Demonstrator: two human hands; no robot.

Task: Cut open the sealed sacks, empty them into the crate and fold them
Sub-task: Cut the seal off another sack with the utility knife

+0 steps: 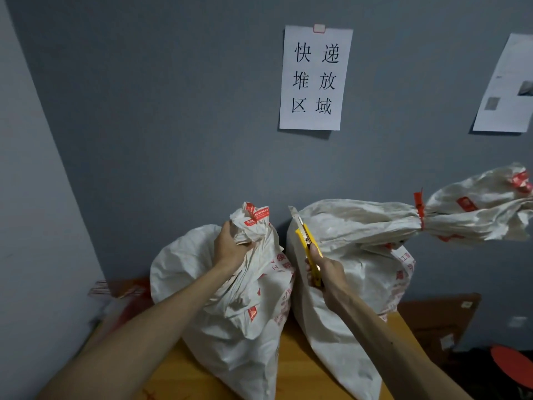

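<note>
Fingers [226, 230] of the left hand [230, 249] are clenched round the bunched neck of the left sack [230, 313], just below its crumpled mouth. The right hand [327, 272] wraps a yellow knife [308, 243]. Its blade is out and points up past the fingertips, between the two sacks. Whether the blade touches the right sack [360, 226] cannot be told.

Both sacks stand side by side on a wooden table [294, 356], under and beyond the hands. The bottom frame edge cuts off the left sack's base, and the right forearm hides part of the right sack's side. The right sack's long neck runs off to the right of the knife hand, cinched by a red tie [419, 209], and its flared end is clipped by the frame edge. Left of the left hand something red and wiry lies blurred; it cannot be made out.

Above the fingers, on the grey wall [173, 111], a white sign [315, 77] reads 快递堆放区域. A second sheet [507, 88], up to the right, is cut off and its print is too faint to read. Both sacks carry red Chinese print and red labels, too creased and small to read.

The sacks are off-white woven material, heavily wrinkled and bulging full. A brown box [438, 321] sits low to the right of the knife hand.
</note>
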